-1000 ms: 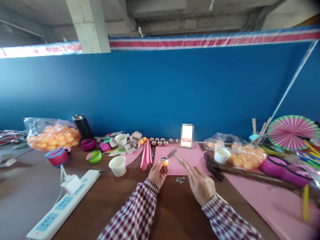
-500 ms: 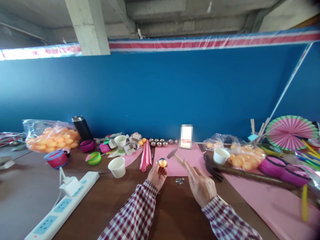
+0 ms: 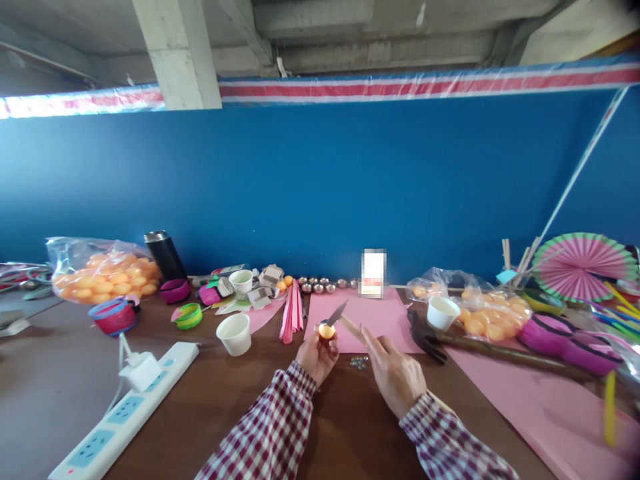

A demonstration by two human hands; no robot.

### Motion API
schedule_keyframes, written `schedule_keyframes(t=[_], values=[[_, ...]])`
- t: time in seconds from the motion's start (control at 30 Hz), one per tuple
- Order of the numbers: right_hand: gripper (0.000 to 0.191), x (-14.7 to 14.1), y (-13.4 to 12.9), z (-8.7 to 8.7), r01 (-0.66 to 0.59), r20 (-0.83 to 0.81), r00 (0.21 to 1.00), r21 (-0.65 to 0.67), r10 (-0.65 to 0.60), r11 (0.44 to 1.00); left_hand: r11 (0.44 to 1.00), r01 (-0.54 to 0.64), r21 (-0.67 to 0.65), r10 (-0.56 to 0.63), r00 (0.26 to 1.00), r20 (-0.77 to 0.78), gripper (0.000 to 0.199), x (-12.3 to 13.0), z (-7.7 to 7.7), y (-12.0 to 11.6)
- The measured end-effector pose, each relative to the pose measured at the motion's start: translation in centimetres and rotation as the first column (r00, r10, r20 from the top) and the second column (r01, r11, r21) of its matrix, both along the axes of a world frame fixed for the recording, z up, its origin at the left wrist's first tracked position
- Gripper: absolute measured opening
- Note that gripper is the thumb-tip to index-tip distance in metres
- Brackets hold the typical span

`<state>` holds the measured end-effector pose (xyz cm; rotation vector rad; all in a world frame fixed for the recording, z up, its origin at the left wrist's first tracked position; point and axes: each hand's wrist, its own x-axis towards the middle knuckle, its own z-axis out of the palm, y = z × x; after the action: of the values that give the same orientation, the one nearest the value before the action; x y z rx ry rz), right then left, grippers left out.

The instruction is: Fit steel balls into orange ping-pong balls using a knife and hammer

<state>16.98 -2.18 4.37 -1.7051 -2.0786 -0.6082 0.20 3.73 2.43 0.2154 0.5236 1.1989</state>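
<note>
orange ball (image 3: pixel 327 332) pinched by l hand (image 3: pixel 317 359), r hand (image 3: pixel 397 375) gripping tool (image 3: pixel 352 328), sheet (image 3: pixel 373 312) edge btwn

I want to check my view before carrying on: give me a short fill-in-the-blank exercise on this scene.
1. The left hand holds a ball coloured silver and ____.
2. The right hand grips a tool by its long, pale ____.
3. The paper sheet just beyond both hands is coloured ____.
4. The pleated fan stands near the ____ edge of the picture.

Missing words: orange; handle; pink; right.
</note>
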Motion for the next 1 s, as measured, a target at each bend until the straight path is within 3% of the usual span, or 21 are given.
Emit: schedule_keyframes(t=[0.33,0.5,0.7,0.83,1.0], values=[[0.045,0.1,0.1,-0.1,0.029,-0.004,1.0,-0.013,-0.029,0.999,0.999,0.053,-0.01,-0.052,0.993,0.107,0.032,-0.3,0.1,0.0],[0.047,0.1,0.2,-0.1,-0.001,-0.023,1.0,-0.015,0.001,1.0,0.998,0.049,0.028,-0.051,0.998,0.046,0.031,-0.2,0.0,0.0],[0.047,0.4,0.2,0.1,0.001,-0.092,0.996,-0.002,-0.001,1.0,0.994,-0.013,0.105,0.018,0.999,-0.046,0.022,-0.2,-0.1,0.2],[0.049,0.3,0.1,0.2,-0.006,-0.044,0.999,-0.024,0.005,1.0,0.977,-0.058,0.206,0.074,0.995,-0.07,0.017,-0.1,-0.7,0.3],[0.048,0.5,0.1,0.4,0.045,-0.048,0.998,-0.016,-0.045,0.999,0.962,-0.084,0.261,0.103,0.993,-0.058,0.025,0.0,-0.8,0.1]])
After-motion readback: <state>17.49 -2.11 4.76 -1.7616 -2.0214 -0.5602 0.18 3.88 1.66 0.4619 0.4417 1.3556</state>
